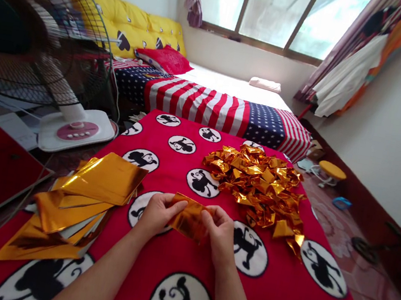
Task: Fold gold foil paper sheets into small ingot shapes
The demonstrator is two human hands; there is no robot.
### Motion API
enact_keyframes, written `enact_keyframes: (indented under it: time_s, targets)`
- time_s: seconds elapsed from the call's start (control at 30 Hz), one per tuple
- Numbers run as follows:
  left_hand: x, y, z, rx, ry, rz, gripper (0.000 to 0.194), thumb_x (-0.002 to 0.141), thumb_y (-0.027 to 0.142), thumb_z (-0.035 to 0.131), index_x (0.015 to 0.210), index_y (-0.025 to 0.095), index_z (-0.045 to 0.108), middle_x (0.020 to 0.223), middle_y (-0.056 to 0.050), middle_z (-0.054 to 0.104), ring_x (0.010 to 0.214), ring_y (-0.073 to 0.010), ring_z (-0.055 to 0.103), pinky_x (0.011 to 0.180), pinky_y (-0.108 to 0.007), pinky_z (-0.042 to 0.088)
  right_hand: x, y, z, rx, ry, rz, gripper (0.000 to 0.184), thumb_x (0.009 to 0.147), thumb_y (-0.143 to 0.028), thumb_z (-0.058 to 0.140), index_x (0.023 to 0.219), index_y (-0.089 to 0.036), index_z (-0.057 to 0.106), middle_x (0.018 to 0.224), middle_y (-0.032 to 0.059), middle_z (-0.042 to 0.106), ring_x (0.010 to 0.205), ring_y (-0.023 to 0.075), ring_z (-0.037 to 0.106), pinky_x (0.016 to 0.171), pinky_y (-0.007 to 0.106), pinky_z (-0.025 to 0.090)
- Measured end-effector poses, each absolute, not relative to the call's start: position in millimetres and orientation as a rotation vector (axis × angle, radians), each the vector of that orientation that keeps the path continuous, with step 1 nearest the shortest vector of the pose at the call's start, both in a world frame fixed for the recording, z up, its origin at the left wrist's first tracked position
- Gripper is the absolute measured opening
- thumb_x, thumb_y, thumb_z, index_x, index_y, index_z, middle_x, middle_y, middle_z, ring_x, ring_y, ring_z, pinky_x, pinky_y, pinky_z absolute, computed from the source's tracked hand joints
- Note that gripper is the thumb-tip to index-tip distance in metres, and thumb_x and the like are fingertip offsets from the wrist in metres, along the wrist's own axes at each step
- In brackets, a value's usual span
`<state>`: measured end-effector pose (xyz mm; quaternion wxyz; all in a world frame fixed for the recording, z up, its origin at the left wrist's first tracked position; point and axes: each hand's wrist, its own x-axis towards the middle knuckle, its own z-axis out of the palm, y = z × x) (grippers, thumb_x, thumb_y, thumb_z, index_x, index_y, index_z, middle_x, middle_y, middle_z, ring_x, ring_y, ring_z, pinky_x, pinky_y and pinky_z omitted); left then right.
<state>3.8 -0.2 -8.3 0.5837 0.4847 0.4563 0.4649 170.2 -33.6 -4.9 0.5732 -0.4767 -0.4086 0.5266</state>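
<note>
Between my two hands is a folded sheet of gold foil paper [189,219], held above the red cloth. My left hand [160,214] pinches its left end, thumb on top. The right end is gripped by my right hand [219,226], also with the thumb over it. To the left lies a loose stack of flat gold foil sheets [104,178], some showing pale undersides. A heap of folded gold foil pieces [260,180] spreads over the cloth to the right, beyond my right hand.
The red cloth [182,264] with black monkey figures in white circles covers the surface under my hands. A standing fan [78,128] is close on the left. Behind is a bed with a flag-patterned cover [200,102]. A yellow stool [332,170] stands at right.
</note>
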Motion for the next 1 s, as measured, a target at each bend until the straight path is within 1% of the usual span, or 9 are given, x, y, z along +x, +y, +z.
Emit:
enact_keyframes:
  time_s: [0.1, 0.2, 0.3, 0.4, 0.5, 0.67, 0.77, 0.87, 1.0]
  targets:
    - [9.2, -1.9, -6.4, 1.063, 1.099, 1.218, 0.031, 0.069, 0.042, 0.075, 0.071, 0.011, 0.071, 0.065, -0.004, 0.070, 0.054, -0.0137, 0.059, 0.051, -0.021, 0.047, 159.7, -34.7, -5.0, -1.052, -0.920, 1.280, 0.034, 0.068, -0.038, 0.079, 0.092, -0.018, 0.068, 0.083, 0.0036, 0.072, 0.074, 0.0181, 0.066, 0.069, 0.028, 0.052]
    - [13.0, -3.6, -6.9, 1.134, 1.117, 1.265, 0.031, 0.070, 0.042, 0.073, 0.071, 0.011, 0.072, 0.065, -0.004, 0.069, 0.055, -0.0129, 0.059, 0.051, -0.020, 0.046, 152.3, -36.0, -7.1, -1.121, -0.875, 1.256, 0.033, 0.066, -0.036, 0.081, 0.090, -0.016, 0.071, 0.086, 0.0052, 0.073, 0.075, 0.0199, 0.066, 0.071, 0.031, 0.053]
    - [13.3, -3.6, -8.6, 1.206, 1.161, 1.270, 0.030, 0.073, 0.041, 0.072, 0.076, 0.012, 0.074, 0.069, -0.005, 0.071, 0.060, -0.0148, 0.061, 0.054, -0.021, 0.048, 152.3, -36.8, -9.0, -1.096, -0.827, 1.272, 0.029, 0.071, -0.037, 0.078, 0.090, -0.016, 0.073, 0.083, 0.0045, 0.073, 0.073, 0.0194, 0.066, 0.073, 0.033, 0.053]
    - [10.7, -1.8, -8.3, 1.217, 1.228, 1.274, 0.031, 0.073, 0.042, 0.070, 0.076, 0.011, 0.074, 0.068, -0.005, 0.071, 0.061, -0.0162, 0.062, 0.056, -0.023, 0.049, 156.4, -36.7, -9.1, -1.060, -0.810, 1.261, 0.022, 0.074, -0.038, 0.074, 0.076, -0.016, 0.071, 0.071, 0.0012, 0.069, 0.062, 0.0149, 0.061, 0.065, 0.028, 0.051]
    - [7.6, -0.6, -6.6, 1.180, 1.236, 1.281, 0.033, 0.072, 0.043, 0.070, 0.075, 0.011, 0.073, 0.066, -0.005, 0.070, 0.059, -0.0163, 0.062, 0.055, -0.023, 0.048, 158.9, -36.0, -9.3, -1.071, -0.804, 1.207, 0.026, 0.075, -0.038, 0.074, 0.064, -0.016, 0.067, 0.061, -0.0010, 0.063, 0.056, 0.0120, 0.056, 0.056, 0.023, 0.047]
    - [6.4, -2.1, -6.9, 1.169, 1.198, 1.253, 0.031, 0.072, 0.043, 0.071, 0.072, 0.012, 0.072, 0.066, -0.004, 0.069, 0.059, -0.0156, 0.061, 0.054, -0.023, 0.048, 158.1, -37.4, -9.9, -1.054, -0.844, 1.161, 0.019, 0.077, -0.036, 0.072, 0.085, -0.019, 0.071, 0.075, 0.0010, 0.068, 0.069, 0.0157, 0.062, 0.068, 0.027, 0.051]
    - [7.2, -2.1, -9.0, 1.186, 1.154, 1.237, 0.032, 0.074, 0.044, 0.069, 0.068, 0.012, 0.070, 0.062, -0.002, 0.066, 0.058, -0.0144, 0.059, 0.055, -0.022, 0.046, 159.4, -39.8, -8.5, -1.088, -0.870, 1.046, 0.016, 0.078, -0.034, 0.072, 0.079, -0.018, 0.071, 0.072, 0.0002, 0.065, 0.067, 0.0146, 0.059, 0.065, 0.026, 0.049]
    - [5.3, 0.8, -12.0, 1.192, 1.198, 1.307, 0.036, 0.076, 0.045, 0.067, 0.060, 0.013, 0.065, 0.054, 0.001, 0.058, 0.051, -0.0107, 0.051, 0.049, -0.020, 0.040, 163.8, -39.6, -8.0, -1.123, -0.818, 0.913, 0.017, 0.075, -0.033, 0.074, 0.074, -0.017, 0.070, 0.069, -0.0005, 0.062, 0.065, 0.0131, 0.056, 0.062, 0.024, 0.047]
    - [-2.0, 6.3, -16.2, 1.046, 1.279, 1.469, 0.032, 0.080, 0.044, 0.064, 0.069, 0.014, 0.065, 0.052, 0.003, 0.054, 0.044, -0.0077, 0.046, 0.045, -0.018, 0.035, 171.9, -34.0, -10.1, -1.099, -0.541, 0.853, 0.020, 0.068, -0.033, 0.079, 0.076, -0.018, 0.069, 0.073, -0.0003, 0.067, 0.067, 0.0133, 0.059, 0.066, 0.025, 0.050]
